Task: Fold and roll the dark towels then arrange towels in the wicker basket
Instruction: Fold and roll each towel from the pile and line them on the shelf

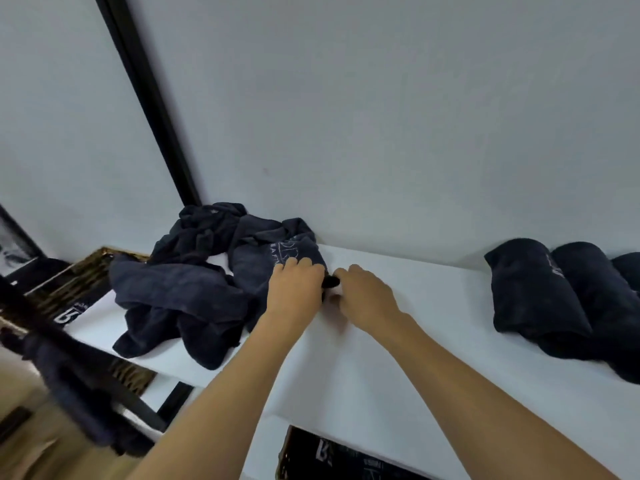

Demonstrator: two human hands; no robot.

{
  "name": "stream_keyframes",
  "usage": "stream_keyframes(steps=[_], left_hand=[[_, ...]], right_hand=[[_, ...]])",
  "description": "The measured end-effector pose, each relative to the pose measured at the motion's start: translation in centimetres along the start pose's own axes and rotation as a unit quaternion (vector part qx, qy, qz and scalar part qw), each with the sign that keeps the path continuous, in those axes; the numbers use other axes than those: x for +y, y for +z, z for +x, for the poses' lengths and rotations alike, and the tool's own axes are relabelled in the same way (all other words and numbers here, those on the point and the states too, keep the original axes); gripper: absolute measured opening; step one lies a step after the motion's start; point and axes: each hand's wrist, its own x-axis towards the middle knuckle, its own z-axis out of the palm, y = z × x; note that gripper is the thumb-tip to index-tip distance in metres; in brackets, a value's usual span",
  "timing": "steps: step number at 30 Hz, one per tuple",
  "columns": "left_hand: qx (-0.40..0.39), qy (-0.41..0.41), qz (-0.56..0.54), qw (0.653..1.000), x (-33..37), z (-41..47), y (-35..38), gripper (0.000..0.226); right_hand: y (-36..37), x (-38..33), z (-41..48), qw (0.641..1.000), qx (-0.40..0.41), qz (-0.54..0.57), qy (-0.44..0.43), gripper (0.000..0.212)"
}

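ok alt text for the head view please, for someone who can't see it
A person's left hand and right hand grip the edge of a crumpled dark towel heaped on a white surface. Rolled dark towels lie to the right; a wicker basket sits at far left.

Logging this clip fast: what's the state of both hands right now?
Left hand: grips the edge of the dark towel from the loose pile.
Right hand: pinches a corner of the same towel.
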Motion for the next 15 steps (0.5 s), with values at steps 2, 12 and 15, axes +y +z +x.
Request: stream_keyframes(steps=[2,12,15], left_hand=[[0.037,-0.016,-0.118,0.992,-1.1,0.3,-1.6,0.022],[0.146,0.004,-0.462,0.875,-2.8,4.2,-17.2,0.041],[0.147,0.043,-0.495,0.855,-2.9,5.4,-21.0,0.039]], right_hand=[[-1.4,-0.6,0.4,0.997,0.045,0.062,-0.006,0.018],[-17.3,-3.6,1.7,0.907,0.254,0.311,-0.125,0.010],[-21.7,-3.2,1.7,0.915,0.269,0.274,-0.124,0.012]])
